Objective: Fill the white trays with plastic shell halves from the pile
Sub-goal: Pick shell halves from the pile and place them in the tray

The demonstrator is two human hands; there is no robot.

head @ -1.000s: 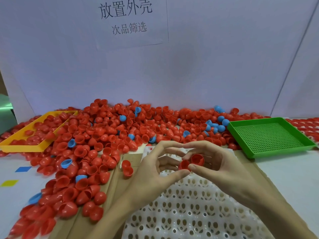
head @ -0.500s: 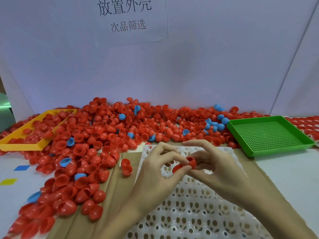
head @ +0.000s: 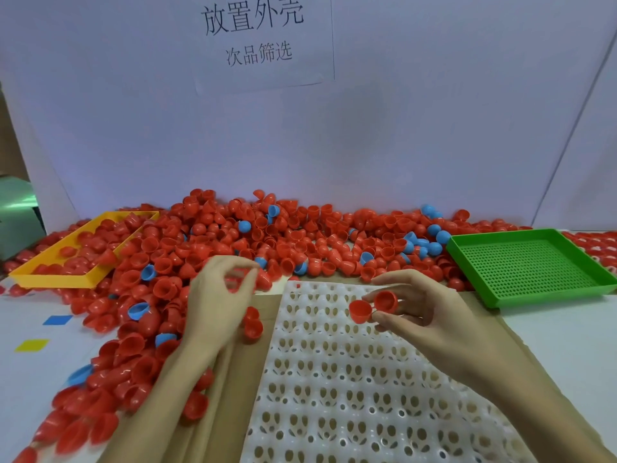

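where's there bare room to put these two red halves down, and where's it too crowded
The white tray shows no halves in its pockets. The green tray is bare too, as is the table strip in front of it. Crowded: the pile behind and left of the white tray, spilling into the yellow tray. The right hand holds two red halves.

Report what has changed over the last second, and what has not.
The hands have parted. The left hand let go and drew away left toward the pile; it looks empty, though blurred. The right hand shifted right and now alone pinches two red shell halves above the white tray. The tray's visible sockets stay unfilled; the green tray and yellow tray have not moved.
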